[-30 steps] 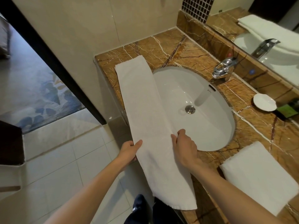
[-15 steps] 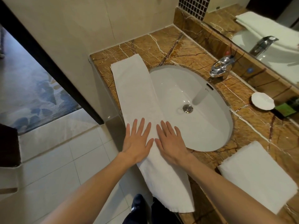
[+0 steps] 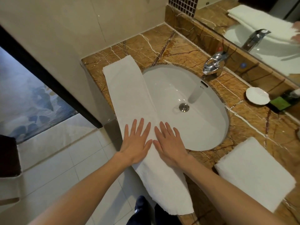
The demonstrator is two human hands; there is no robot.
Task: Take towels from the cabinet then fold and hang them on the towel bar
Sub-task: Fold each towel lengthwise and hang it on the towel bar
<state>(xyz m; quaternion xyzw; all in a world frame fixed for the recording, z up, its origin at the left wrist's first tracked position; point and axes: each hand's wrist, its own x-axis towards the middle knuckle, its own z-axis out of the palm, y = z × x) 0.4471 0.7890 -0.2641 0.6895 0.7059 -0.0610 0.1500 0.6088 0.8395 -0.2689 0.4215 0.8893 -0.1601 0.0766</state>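
Note:
A long white towel (image 3: 129,93), folded into a narrow strip, lies along the front left edge of the brown marble counter (image 3: 146,43) and partly over the sink's rim. Its near end hangs past the counter edge. My left hand (image 3: 135,143) and my right hand (image 3: 168,143) lie flat side by side on the middle of the strip, fingers straight and spread, pressing it down. A second white towel (image 3: 254,174), folded into a rectangle, rests on the counter at the right. No towel bar or cabinet is in view.
A white oval sink (image 3: 186,108) with a chrome faucet (image 3: 214,62) fills the counter's middle. A small white dish (image 3: 257,95) and a green packet (image 3: 280,103) sit at the back right below the mirror (image 3: 267,21). Tiled floor and a dark doorframe lie to the left.
A second ago my hands gripped the strip's two edges. They then flattened onto the towel and have stayed pressed there, sliding only slightly.

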